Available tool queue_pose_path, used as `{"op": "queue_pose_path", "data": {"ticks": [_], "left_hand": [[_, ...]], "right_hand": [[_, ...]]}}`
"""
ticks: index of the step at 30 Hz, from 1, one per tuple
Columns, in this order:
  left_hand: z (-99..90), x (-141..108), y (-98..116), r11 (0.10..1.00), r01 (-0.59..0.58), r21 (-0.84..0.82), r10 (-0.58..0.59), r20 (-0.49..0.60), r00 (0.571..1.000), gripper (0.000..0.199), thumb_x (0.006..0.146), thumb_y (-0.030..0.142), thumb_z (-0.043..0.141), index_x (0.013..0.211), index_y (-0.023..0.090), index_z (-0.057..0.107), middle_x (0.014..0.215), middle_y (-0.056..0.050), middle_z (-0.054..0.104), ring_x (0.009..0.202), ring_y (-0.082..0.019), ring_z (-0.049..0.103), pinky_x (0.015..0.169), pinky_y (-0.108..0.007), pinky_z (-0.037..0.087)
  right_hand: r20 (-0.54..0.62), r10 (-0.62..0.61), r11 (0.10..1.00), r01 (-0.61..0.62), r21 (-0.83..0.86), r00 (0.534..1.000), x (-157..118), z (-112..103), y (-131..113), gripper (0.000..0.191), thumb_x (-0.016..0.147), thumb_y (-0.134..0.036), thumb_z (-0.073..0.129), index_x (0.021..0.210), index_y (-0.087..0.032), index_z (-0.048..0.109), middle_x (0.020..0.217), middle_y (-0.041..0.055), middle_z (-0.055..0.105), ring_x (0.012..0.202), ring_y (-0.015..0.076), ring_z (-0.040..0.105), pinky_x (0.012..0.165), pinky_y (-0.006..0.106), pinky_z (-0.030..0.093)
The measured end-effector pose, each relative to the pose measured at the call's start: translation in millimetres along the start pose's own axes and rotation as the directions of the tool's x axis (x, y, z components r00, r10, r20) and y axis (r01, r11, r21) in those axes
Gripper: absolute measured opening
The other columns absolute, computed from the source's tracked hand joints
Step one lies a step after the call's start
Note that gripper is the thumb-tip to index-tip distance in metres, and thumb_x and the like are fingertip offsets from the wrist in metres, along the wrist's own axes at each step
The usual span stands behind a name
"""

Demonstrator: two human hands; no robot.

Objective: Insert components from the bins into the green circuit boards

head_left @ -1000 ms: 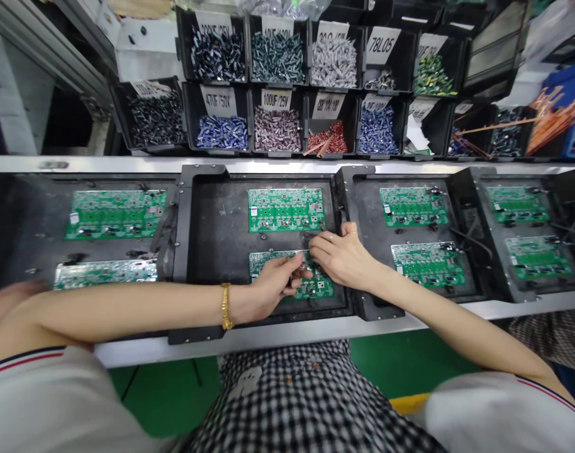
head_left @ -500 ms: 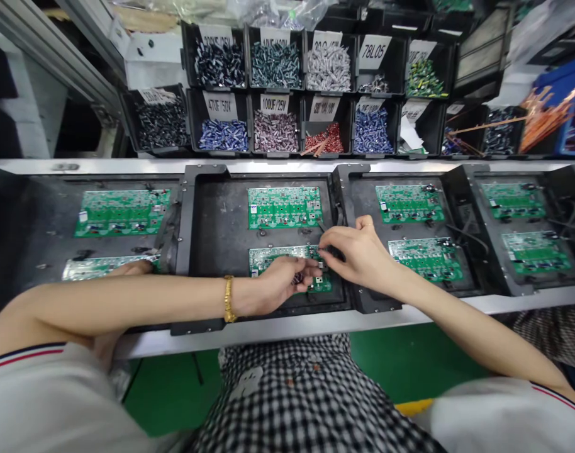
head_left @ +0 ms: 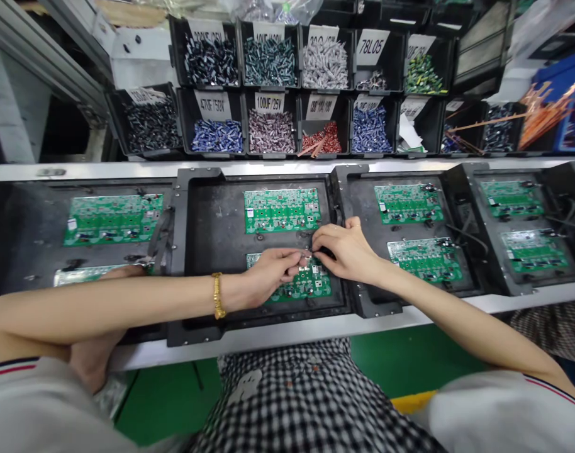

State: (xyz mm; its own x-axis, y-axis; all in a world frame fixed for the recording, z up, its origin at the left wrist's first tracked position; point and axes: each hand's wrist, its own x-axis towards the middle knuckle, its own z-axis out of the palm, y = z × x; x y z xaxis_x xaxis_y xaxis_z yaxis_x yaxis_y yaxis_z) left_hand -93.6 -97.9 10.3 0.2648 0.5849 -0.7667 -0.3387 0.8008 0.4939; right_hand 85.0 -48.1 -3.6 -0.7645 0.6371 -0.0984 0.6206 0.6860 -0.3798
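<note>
Green floor [head_left: 382, 358] shows below the work line, and a pale metal rail [head_left: 278, 168] runs across behind a row of black trays. Beyond that rail stand black parts bins in two main rows: blue pieces [head_left: 216, 135] under the 47UF/50V label, mauve ones [head_left: 271, 132] under 100UF/25V, red ones [head_left: 328, 137] just beside those. Copper-coloured strips [head_left: 547, 116] fan out at the far right.

Before me is the middle tray [head_left: 212, 217], holding two green circuit boards. One, the rear board [head_left: 282, 211], lies flat and uncovered; the front board [head_left: 311, 289] lies nearer me, partly hidden under my hands. My left hand [head_left: 273, 272] (the one with the gold bracelet [head_left: 217, 296] at its wrist) reaches over the front board, thumb and fingers drawn close together. My right hand [head_left: 341, 250] is arched above that board's upper right corner, thumb and forefinger curled toward each other. My two hands nearly meet at the fingertips; whether either grips some small part I cannot tell.

On my left, another person's hand [head_left: 124, 271] shows past my forearm at the left tray, beside a partly covered board [head_left: 80, 275]. Two more boards [head_left: 407, 204] lie in the tray to my right.
</note>
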Motion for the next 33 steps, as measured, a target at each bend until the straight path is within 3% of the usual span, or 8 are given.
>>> {"op": "queue_pose_path", "data": {"ticks": [4, 9, 13, 17, 22, 26, 29, 33], "left_hand": [[-4.9, 9, 5, 0.999, -0.032, -0.026, 0.030, -0.058, 0.998, 0.021, 0.087, 0.010, 0.054, 0.068, 0.006, 0.062, 0.068, -0.003, 0.053, 0.045, -0.001, 0.033, 0.039, -0.012, 0.021], [-9.3, 15, 2, 0.998, -0.017, -0.055, 0.014, -0.054, 0.998, 0.025, 0.088, 0.019, 0.055, 0.070, 0.005, 0.061, 0.063, -0.002, 0.050, 0.044, -0.001, 0.034, 0.037, -0.012, 0.021], [-7.1, 14, 3, 0.996, -0.039, -0.074, 0.037, -0.020, 0.999, 0.025, 0.086, 0.025, 0.059, 0.071, 0.006, 0.059, 0.063, -0.001, 0.049, 0.046, -0.002, 0.036, 0.039, -0.012, 0.024], [-0.4, 12, 23, 0.990, -0.028, -0.139, 0.034, 0.040, 0.999, 0.026, 0.089, 0.024, 0.055, 0.068, 0.009, 0.054, 0.063, 0.000, 0.048, 0.044, -0.001, 0.032, 0.039, -0.013, 0.021], [1.6, 18, 51, 0.986, 0.008, -0.165, -0.001, 0.039, 0.999, 0.026, 0.094, 0.011, 0.034, 0.081, 0.008, 0.056, 0.064, -0.003, 0.050, 0.049, -0.005, 0.040, 0.044, -0.016, 0.028], [-0.7, 24, 55, 0.999, 0.025, -0.045, -0.023, 0.043, 0.999, 0.021, 0.094, 0.013, 0.040, 0.084, 0.006, 0.057, 0.066, -0.003, 0.053, 0.049, -0.005, 0.042, 0.046, -0.017, 0.029], [-3.1, 29, 58, 1.000, -0.024, -0.008, 0.024, 0.058, 0.998, 0.017, 0.091, 0.015, 0.049, 0.081, 0.007, 0.059, 0.072, -0.005, 0.059, 0.051, -0.005, 0.045, 0.049, -0.018, 0.031], [-6.9, 38, 65, 0.998, -0.061, -0.023, 0.061, -0.002, 0.998, 0.022, 0.094, 0.017, 0.042, 0.080, 0.010, 0.057, 0.080, -0.010, 0.064, 0.054, -0.008, 0.051, 0.050, -0.020, 0.033]], "right_hand": [[0.009, 0.002, 1.000, -0.001, -0.031, 1.000, 1, 0, -1, 0.012, 0.081, -0.019, 0.049, 0.080, -0.016, 0.060, 0.093, 0.0039, 0.067, 0.087, 0.0192, 0.057, 0.069, 0.032, 0.016], [0.039, -0.006, 0.999, 0.008, -0.047, 0.999, 1, -4, -4, 0.012, 0.082, -0.020, 0.050, 0.082, -0.016, 0.062, 0.093, 0.0045, 0.068, 0.088, 0.0200, 0.058, 0.071, 0.033, 0.017], [-0.069, 0.061, 0.994, -0.054, 0.091, 0.996, 5, -11, -9, 0.015, 0.086, -0.027, 0.051, 0.092, -0.019, 0.062, 0.094, 0.0021, 0.069, 0.084, 0.0167, 0.061, 0.074, 0.032, 0.020], [-0.169, 0.049, 0.994, -0.031, 0.104, 0.984, 23, -23, -14, 0.016, 0.087, -0.026, 0.048, 0.084, -0.019, 0.062, 0.085, -0.0007, 0.069, 0.076, 0.0140, 0.060, 0.075, 0.033, 0.020], [-0.167, 0.039, 0.990, -0.062, -0.129, 0.985, 67, -39, 15, 0.022, 0.089, -0.028, 0.043, 0.081, -0.017, 0.060, 0.082, 0.0043, 0.066, 0.077, 0.0182, 0.054, 0.074, 0.035, 0.018], [-0.044, 0.007, 0.975, -0.016, -0.222, 0.999, 98, -32, 50, 0.023, 0.088, -0.026, 0.042, 0.077, -0.015, 0.058, 0.085, 0.0060, 0.063, 0.082, 0.0203, 0.051, 0.071, 0.035, 0.017], [-0.030, -0.024, 0.969, 0.016, -0.246, 0.999, 105, -24, 61, 0.024, 0.088, -0.026, 0.041, 0.077, -0.015, 0.058, 0.086, 0.0059, 0.061, 0.084, 0.0205, 0.050, 0.069, 0.034, 0.015], [-0.036, -0.021, 0.963, 0.010, -0.269, 0.999, 103, -22, 59, 0.024, 0.089, -0.026, 0.040, 0.077, -0.014, 0.058, 0.085, 0.0060, 0.060, 0.084, 0.0205, 0.049, 0.068, 0.034, 0.014]]}}
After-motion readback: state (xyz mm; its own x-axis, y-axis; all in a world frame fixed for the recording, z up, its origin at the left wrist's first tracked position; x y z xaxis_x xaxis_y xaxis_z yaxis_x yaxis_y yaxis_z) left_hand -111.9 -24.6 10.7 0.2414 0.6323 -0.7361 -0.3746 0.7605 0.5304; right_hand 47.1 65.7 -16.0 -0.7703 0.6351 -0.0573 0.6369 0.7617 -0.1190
